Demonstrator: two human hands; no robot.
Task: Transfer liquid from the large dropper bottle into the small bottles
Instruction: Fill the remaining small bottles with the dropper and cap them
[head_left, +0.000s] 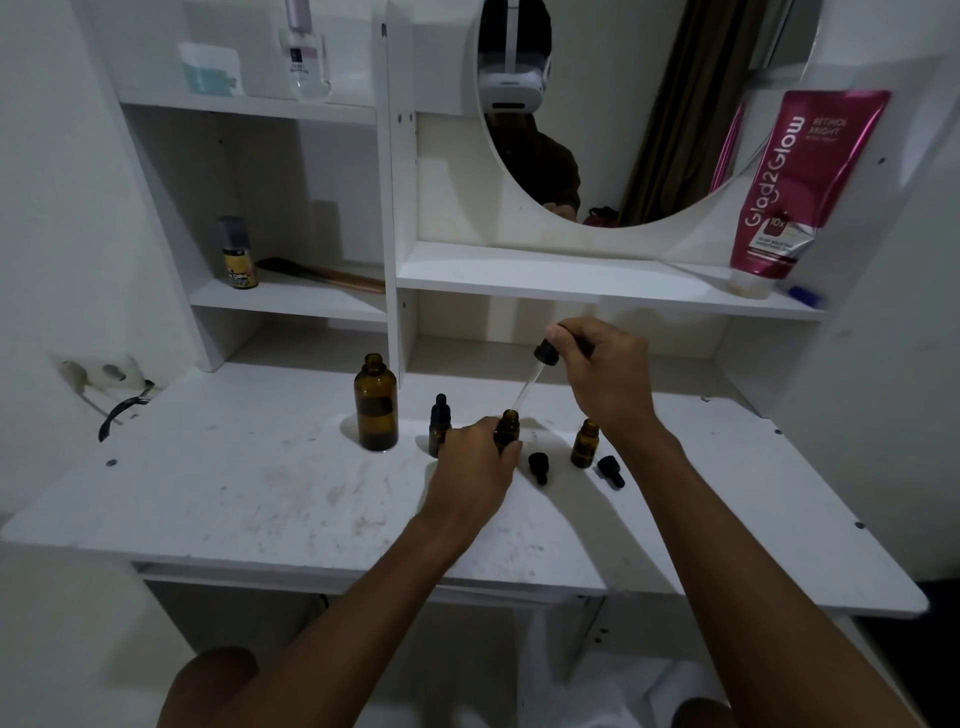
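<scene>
The large amber bottle (376, 402) stands uncapped on the white desk (260, 493). My left hand (475, 457) grips an open small amber bottle (507, 427) on the desk. My right hand (605, 371) pinches the black bulb of the large glass dropper (535, 379), which tilts with its tip at that small bottle's mouth. A capped small bottle (439, 423) sits just left of my left hand. Another open small bottle (585, 442) stands to the right.
Two loose black dropper caps (538, 466) (610, 470) lie on the desk near the small bottles. A shelf overhangs just above my right hand, carrying a pink tube (795, 182). A wall socket with a black cable (119, 410) is at the left.
</scene>
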